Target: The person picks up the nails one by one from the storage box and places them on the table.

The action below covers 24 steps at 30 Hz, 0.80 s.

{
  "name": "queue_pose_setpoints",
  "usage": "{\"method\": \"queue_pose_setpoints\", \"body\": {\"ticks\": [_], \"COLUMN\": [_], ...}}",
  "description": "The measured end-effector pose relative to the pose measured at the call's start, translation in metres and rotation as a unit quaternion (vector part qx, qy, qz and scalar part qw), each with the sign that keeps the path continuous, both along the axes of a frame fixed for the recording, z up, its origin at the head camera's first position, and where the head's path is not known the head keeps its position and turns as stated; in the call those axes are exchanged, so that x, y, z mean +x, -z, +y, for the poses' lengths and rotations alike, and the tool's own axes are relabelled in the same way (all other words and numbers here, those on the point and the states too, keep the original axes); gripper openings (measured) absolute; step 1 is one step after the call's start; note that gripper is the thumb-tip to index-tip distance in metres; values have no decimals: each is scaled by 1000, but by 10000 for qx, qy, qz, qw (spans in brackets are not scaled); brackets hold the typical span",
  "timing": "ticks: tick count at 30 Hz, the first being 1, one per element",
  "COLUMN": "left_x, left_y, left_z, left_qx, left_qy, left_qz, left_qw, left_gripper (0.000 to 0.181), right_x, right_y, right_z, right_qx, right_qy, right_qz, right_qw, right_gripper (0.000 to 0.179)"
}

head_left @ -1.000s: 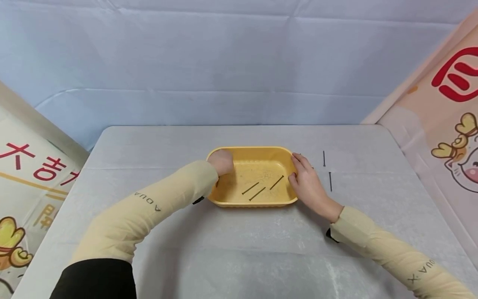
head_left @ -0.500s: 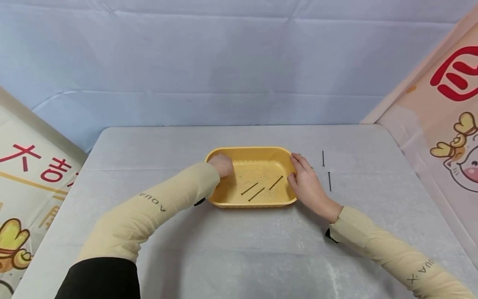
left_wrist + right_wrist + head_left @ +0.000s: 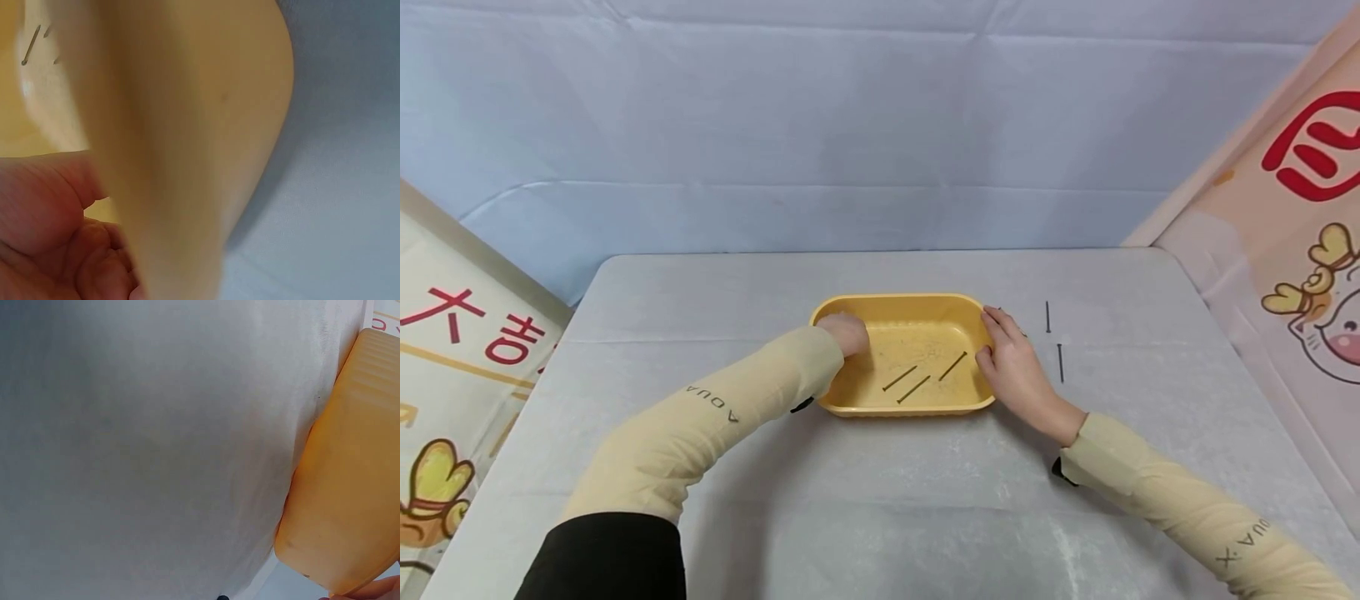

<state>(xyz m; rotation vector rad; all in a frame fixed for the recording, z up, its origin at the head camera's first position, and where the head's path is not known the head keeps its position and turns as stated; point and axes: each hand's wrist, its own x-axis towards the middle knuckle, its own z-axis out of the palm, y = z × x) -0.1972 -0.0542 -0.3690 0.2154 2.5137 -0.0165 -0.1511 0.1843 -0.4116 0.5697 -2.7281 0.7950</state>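
A yellow oval-cornered plastic basin [image 3: 917, 412] sits on the table, with three dark nails [image 3: 913, 389] lying slanted on its floor. My left hand [image 3: 848, 334] reaches into the basin's left end. In the left wrist view the left hand [image 3: 69, 231] shows curled fingers behind the blurred basin wall [image 3: 169, 150]; its fingertips, and anything between them, are hidden. At the right end, my right hand [image 3: 1021, 379] holds the basin's rim, the thumb at the inner edge. In the right wrist view, only part of the right hand [image 3: 378, 591] shows below the basin [image 3: 350, 469].
Two more nails lie on the table right of the basin, a farther nail [image 3: 1048, 317] and a nearer nail [image 3: 1061, 363]. The grey-covered table [image 3: 910, 517] extends around the basin. A pale blue cloth [image 3: 887, 125] hangs behind; printed cloths hang at both sides.
Both hands stay at the basin, with the left wrist shifting only slightly. The nails and basin keep their places apart from a small drift of the view.
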Motion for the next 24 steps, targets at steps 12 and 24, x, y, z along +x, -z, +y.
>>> {"method": "queue_pose_setpoints", "body": {"ticks": [12, 24], "left_x": [-3, 1], "left_y": [-10, -22], "left_z": [-2, 5], "left_qx": [64, -182], "left_qy": [307, 204], "left_qz": [-8, -100], "left_qw": [9995, 9996], "left_gripper": [34, 27], "right_x": [0, 2], "right_y": [-2, -3], "right_z": [0, 0], "right_qx": [-27, -37], "right_qy": [-18, -6], "right_qz": [10, 10], "right_qw": [10000, 10000], "right_gripper": [47, 47]}}
